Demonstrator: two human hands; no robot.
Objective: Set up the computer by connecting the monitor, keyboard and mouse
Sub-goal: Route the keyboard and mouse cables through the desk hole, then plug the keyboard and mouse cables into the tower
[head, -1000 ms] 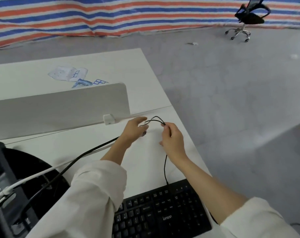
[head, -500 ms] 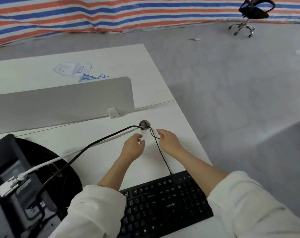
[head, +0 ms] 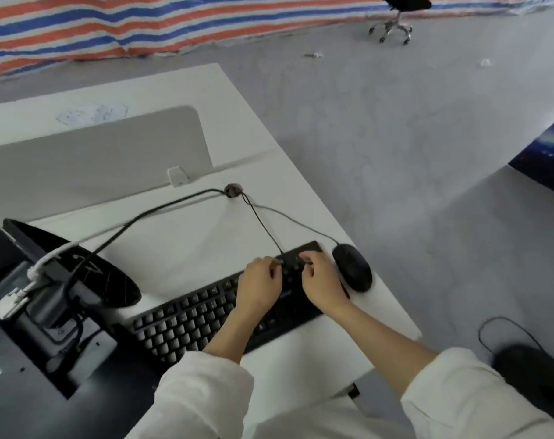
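The counter [head: 180, 236] carries every part. The monitor [head: 57, 280] lies at its left, back side up; judge it heavy, rigid and fragile, so lift it by the casing edges, never by its plugged leads. The keyboard [head: 187, 321] is light and stiff; take it by both short ends. Your left hand [head: 259, 285] and right hand [head: 320, 282] rest curled on its far right end; whether either grip clamps anything you cannot tell. The mouse [head: 353, 270], just right of the keyboard, is light and smooth; cup it whole. Thin, limp cables enter the counter's grommet hole [head: 233, 189], the only receptacle.
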